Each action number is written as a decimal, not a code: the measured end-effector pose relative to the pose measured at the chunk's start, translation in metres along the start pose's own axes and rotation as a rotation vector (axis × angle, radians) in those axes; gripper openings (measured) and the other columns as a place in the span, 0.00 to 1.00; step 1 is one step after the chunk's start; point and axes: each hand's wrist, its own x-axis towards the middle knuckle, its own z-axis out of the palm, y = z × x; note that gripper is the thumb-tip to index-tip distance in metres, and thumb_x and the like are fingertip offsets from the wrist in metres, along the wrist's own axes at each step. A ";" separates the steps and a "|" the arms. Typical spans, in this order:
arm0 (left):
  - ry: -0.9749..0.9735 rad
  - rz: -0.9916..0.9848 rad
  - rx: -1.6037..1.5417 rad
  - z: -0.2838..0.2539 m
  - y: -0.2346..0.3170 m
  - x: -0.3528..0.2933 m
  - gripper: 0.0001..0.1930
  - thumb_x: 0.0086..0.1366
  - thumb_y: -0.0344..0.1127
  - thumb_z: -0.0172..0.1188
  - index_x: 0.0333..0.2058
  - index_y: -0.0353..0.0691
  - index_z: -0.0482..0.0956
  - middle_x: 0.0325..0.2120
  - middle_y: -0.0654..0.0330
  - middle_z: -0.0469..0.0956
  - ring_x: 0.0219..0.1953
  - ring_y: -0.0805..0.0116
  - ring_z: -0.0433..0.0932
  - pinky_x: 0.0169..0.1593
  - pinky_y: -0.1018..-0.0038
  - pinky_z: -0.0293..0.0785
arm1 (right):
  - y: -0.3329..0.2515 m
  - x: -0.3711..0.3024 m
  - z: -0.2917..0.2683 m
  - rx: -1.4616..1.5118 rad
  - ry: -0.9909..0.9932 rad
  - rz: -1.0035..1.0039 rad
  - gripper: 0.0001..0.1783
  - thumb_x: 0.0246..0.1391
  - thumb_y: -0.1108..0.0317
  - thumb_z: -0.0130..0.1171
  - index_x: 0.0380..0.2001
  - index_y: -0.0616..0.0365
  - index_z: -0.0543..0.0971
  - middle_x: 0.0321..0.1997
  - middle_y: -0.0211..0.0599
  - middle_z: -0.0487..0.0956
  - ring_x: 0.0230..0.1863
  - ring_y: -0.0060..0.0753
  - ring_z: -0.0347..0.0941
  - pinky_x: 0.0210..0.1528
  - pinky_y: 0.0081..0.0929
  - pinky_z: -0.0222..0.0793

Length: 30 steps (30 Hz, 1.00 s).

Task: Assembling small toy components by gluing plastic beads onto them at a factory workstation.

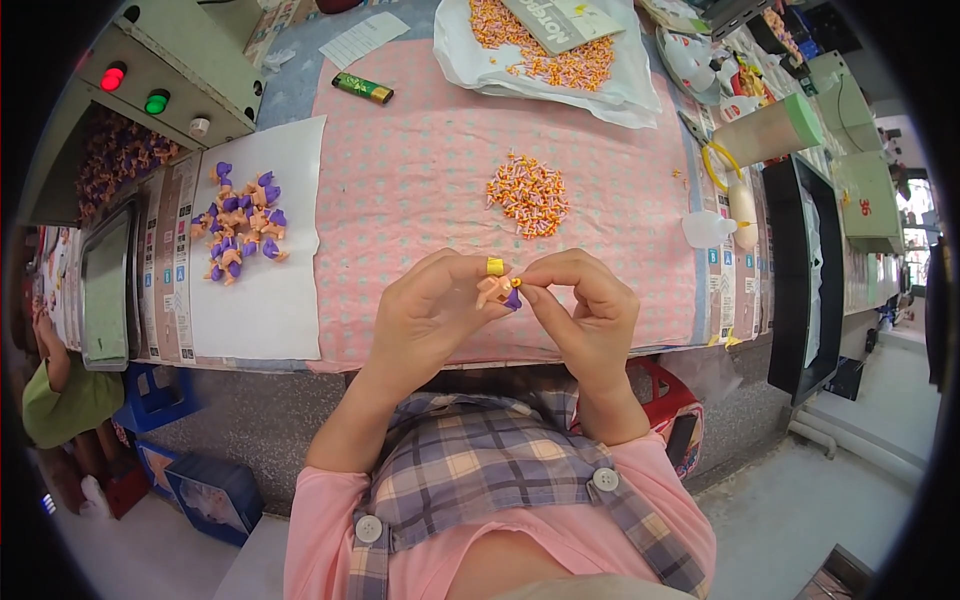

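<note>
Nearest, between the two hands, a small flesh-toned figure with a purple part is held up just over the front of the worktop; at this size it could, I judge, twist or pop loose if the pinch on it loosens or the two hands press unevenly, and a tiny orange-yellow piece at its side could drop and be hard to spot. The left hand is nearly closed at thumb and forefinger, gripping the figure, with a yellow wrap on one finger. The right hand has its thumb and forefinger pinched together on the orange-yellow piece. Beyond them, on a pink cloth, sits a loose pile of orange-and-pink pieces; a sweeping wrist could scatter it. To the left, similar figures lie on a white sheet. Farthest, a white bag carries more such pieces.
</note>
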 end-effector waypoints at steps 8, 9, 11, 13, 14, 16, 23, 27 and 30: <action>0.011 -0.007 0.055 -0.002 -0.004 -0.002 0.14 0.45 0.24 0.60 0.34 0.36 0.72 0.25 0.62 0.70 0.29 0.75 0.70 0.32 0.80 0.66 | -0.006 0.001 -0.002 -0.108 -0.025 -0.067 0.07 0.34 0.85 0.55 0.22 0.66 0.74 0.25 0.38 0.74 0.28 0.26 0.69 0.31 0.18 0.63; 0.002 -0.008 0.083 -0.003 -0.004 -0.001 0.15 0.45 0.24 0.60 0.34 0.36 0.72 0.25 0.62 0.71 0.29 0.74 0.70 0.31 0.80 0.66 | -0.007 0.001 -0.002 -0.134 -0.028 -0.083 0.07 0.34 0.85 0.55 0.22 0.66 0.74 0.25 0.38 0.74 0.28 0.26 0.69 0.31 0.18 0.63; -0.017 -0.011 0.137 -0.004 -0.003 -0.001 0.15 0.44 0.24 0.61 0.34 0.36 0.72 0.25 0.61 0.71 0.29 0.74 0.70 0.31 0.80 0.66 | -0.007 0.001 -0.002 -0.161 -0.029 -0.099 0.07 0.34 0.85 0.55 0.22 0.65 0.74 0.24 0.38 0.74 0.28 0.26 0.69 0.30 0.18 0.63; -0.017 -0.022 0.116 -0.004 -0.003 -0.001 0.15 0.44 0.24 0.61 0.34 0.36 0.72 0.26 0.62 0.71 0.29 0.74 0.70 0.31 0.80 0.66 | -0.007 0.001 -0.003 -0.133 -0.039 -0.065 0.08 0.33 0.85 0.54 0.23 0.65 0.75 0.24 0.38 0.74 0.28 0.26 0.69 0.30 0.19 0.63; -0.016 -0.032 0.095 -0.004 -0.004 -0.002 0.15 0.44 0.25 0.61 0.34 0.36 0.72 0.26 0.62 0.71 0.29 0.75 0.70 0.31 0.80 0.66 | -0.007 0.000 -0.003 -0.120 -0.043 -0.048 0.08 0.33 0.85 0.54 0.23 0.65 0.75 0.24 0.38 0.74 0.28 0.26 0.69 0.30 0.19 0.63; -0.016 -0.043 0.075 -0.003 -0.005 -0.002 0.15 0.44 0.25 0.61 0.34 0.36 0.72 0.26 0.62 0.71 0.28 0.75 0.70 0.31 0.81 0.66 | -0.007 0.001 -0.002 -0.110 -0.044 -0.041 0.08 0.33 0.85 0.54 0.23 0.65 0.75 0.24 0.38 0.74 0.28 0.26 0.70 0.31 0.19 0.63; -0.056 -0.085 0.084 -0.006 -0.005 -0.003 0.13 0.48 0.23 0.58 0.35 0.35 0.71 0.28 0.63 0.71 0.33 0.77 0.71 0.35 0.81 0.69 | -0.007 0.002 -0.003 -0.090 -0.070 0.008 0.09 0.33 0.85 0.53 0.23 0.65 0.75 0.25 0.37 0.75 0.28 0.26 0.70 0.31 0.19 0.63; -0.043 -0.182 -0.126 -0.003 -0.003 -0.002 0.13 0.50 0.23 0.56 0.37 0.34 0.70 0.29 0.63 0.71 0.35 0.76 0.71 0.38 0.78 0.72 | -0.008 0.004 -0.004 -0.127 -0.086 -0.006 0.09 0.34 0.84 0.53 0.23 0.64 0.76 0.25 0.36 0.75 0.28 0.26 0.70 0.31 0.19 0.63; -0.043 -0.241 -0.227 -0.002 -0.004 -0.001 0.13 0.50 0.23 0.56 0.37 0.35 0.70 0.30 0.63 0.71 0.36 0.75 0.71 0.38 0.78 0.72 | -0.007 0.003 -0.004 -0.157 -0.087 -0.014 0.09 0.34 0.84 0.53 0.24 0.64 0.76 0.25 0.36 0.75 0.28 0.26 0.70 0.31 0.19 0.64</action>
